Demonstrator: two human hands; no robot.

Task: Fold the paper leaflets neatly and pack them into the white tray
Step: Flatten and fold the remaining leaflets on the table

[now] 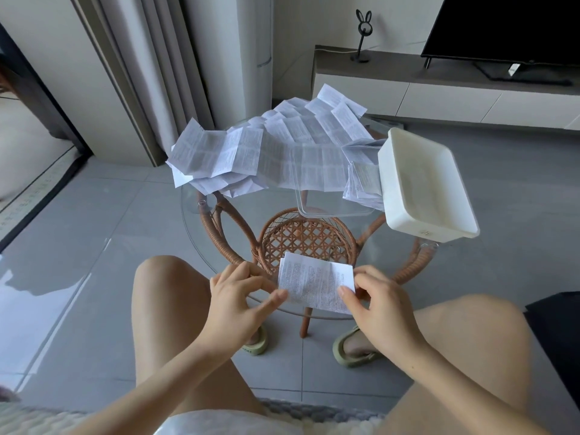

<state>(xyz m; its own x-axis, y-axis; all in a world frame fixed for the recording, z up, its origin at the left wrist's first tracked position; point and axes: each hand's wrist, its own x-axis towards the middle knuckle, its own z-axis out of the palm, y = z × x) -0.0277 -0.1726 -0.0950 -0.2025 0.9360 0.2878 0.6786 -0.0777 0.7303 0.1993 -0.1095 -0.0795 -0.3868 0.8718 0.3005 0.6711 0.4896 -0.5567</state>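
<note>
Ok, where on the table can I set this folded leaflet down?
Bare glass lies in the near half of the table: between the leaflet heap, the clear lid and your left hand, and between the lid, the white tray and your right hand. The tray looks empty too. The far half is crowded.

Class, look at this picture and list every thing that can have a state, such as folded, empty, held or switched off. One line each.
held leaflet: folded small, pinched at both side edges.
left hand: pinches the left edge.
right hand: pinches the right edge.
leaflet pile: unfolded, spread over the glass table.
white tray: open side up, empty.
television: screen dark.
</note>
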